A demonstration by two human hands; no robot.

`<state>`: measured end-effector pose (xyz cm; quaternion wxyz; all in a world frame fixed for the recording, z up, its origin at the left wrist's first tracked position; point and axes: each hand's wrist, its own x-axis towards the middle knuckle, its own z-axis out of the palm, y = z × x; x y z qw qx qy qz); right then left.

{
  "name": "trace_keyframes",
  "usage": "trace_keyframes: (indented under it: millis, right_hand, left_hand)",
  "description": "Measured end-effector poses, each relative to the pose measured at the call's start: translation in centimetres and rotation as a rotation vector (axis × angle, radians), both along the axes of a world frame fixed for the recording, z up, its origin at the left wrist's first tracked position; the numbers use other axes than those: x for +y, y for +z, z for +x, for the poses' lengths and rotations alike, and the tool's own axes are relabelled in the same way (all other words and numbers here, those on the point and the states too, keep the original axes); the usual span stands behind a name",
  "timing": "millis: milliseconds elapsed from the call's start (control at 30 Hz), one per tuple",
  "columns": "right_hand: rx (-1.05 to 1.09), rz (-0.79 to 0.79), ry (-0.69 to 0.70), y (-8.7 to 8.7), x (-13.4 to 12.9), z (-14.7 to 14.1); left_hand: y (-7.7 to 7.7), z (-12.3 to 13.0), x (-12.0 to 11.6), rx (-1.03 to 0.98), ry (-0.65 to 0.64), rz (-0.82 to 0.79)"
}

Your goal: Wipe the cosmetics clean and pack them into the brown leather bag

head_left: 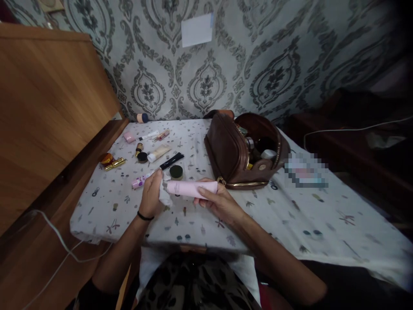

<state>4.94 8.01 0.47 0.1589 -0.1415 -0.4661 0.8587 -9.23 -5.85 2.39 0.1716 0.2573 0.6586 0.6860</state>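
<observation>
My right hand (pixel 222 202) is closed around the wide end of a pale pink squeeze tube (pixel 185 188), its thumb lying along the top. At the tube's narrow grey end, my left hand (pixel 151 193) grips a white wipe (pixel 165 193) that touches the cap. Just beyond the tube stands a dark-lidded jar (pixel 176 172). A black tube (pixel 172 161) and a white-and-purple tube (pixel 139 183) lie close to my left hand, the latter partly hidden by it.
A brown cosmetic bag (pixel 226 150), unzipped with items inside, stands right of centre. Further left lie a cream tube (pixel 159 153), a gold tube (pixel 115 164), an amber jar (pixel 106 159) and a pink item (pixel 129 137). A wooden cabinet (pixel 48 107) borders the table on the left.
</observation>
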Motion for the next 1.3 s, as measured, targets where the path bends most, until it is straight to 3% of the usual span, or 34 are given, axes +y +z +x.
trace_keyframes:
  millis: [167,233,400,500,633,800,933,1033,1200,1300]
  right_hand:
    - [-0.011,0.253,-0.035,-0.3,0.4,0.2]
    - [-0.011,0.231,-0.112,-0.5,0.3,0.0]
    - [0.068,0.008,-0.25,-0.5,-0.7,-0.8]
    - [0.086,0.092,-0.24,-0.5,-1.5,-0.7]
    - [0.044,0.282,-0.197,-0.6,-1.7,0.1]
    - [0.04,0.62,-0.113,0.2,-1.6,1.4]
    - [0.019,1.01,0.025,1.5,-1.8,2.3]
    - [0.006,1.201,0.102,2.4,-1.7,3.2]
    - [-0.017,1.295,0.166,2.8,-1.1,4.5]
    - [0.003,1.284,0.126,2.4,-1.0,4.8]
  left_hand:
    - [-0.3,-0.6,-0.4,-0.178,-0.173,-0.201]
    - [-0.2,-0.1,-0.4,-0.188,-0.211,-0.203]
    - [-0.4,2.0,0.2,-0.205,-0.226,-0.116]
    - [-0.9,2.9,0.4,-0.166,-0.251,-0.147]
    - [-0.7,2.6,0.5,0.052,-0.249,-0.204]
    - [1.8,2.2,0.9,0.395,-0.163,-0.133]
    - [3.6,3.7,1.7,0.401,-0.27,-0.079]
    - [4.3,5.0,1.9,0.44,-0.34,-0.057]
    - [5.6,5.5,2.1,0.852,-0.44,0.003]
    - [6.2,5.6,2.4,1.145,-0.414,0.012]
